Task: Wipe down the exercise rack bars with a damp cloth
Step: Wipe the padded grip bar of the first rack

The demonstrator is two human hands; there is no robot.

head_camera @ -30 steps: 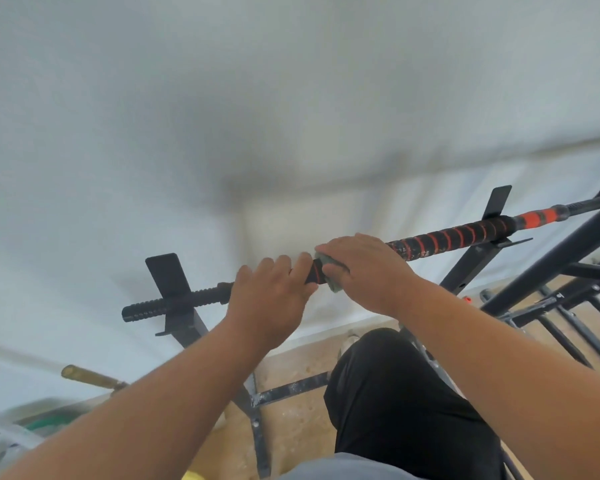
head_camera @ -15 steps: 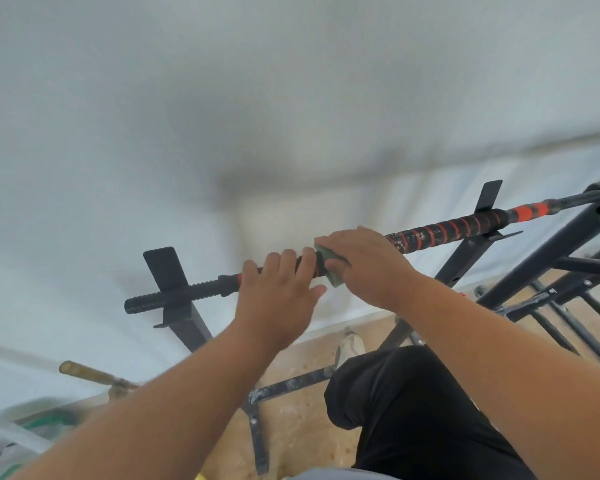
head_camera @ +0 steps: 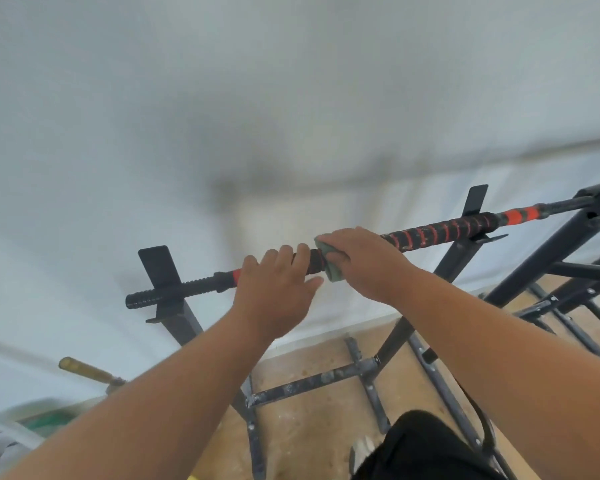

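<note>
Gripping the bar (head_camera: 440,232) with my left hand (head_camera: 274,292), it runs left-low to right-high. My right hand (head_camera: 364,261) clamps the green cloth (head_camera: 329,263) round it.

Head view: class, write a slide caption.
Right hand presses green cloth on the bar; left hand grips alongside.

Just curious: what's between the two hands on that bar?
In the head view, a short bare stretch of bar, then the green cloth under the right hand, beside the left hand.
</note>
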